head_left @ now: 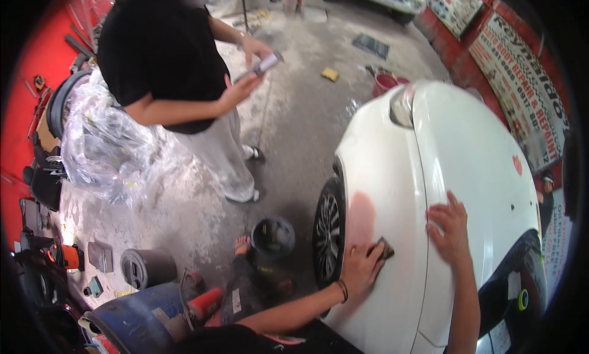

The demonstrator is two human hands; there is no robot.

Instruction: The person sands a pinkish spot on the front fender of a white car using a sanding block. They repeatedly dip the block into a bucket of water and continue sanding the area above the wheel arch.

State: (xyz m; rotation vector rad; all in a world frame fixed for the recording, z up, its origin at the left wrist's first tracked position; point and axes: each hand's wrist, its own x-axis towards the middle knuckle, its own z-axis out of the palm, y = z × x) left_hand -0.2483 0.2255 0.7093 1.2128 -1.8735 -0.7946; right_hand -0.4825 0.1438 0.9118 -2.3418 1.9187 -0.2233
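My left hand [361,269], with a dark band at the wrist, is closed on a small dark piece of sandpaper [384,250] and presses it to the white car's fender [392,188]. Beside it, a dull reddish patch [361,214] spreads above the wheel arch. Resting on the hood [472,151] past the panel seam, my right hand [450,228] has its fingers apart and holds nothing. The front wheel [329,231] lies left of my left hand.
A person in black [165,59] stands ahead on the left, holding a phone-like object [267,64]. Near my foot stands a dark bucket of water [273,236]. A blue drum [132,320], a grey bin [147,268] and plastic sheeting [104,139] line the left.
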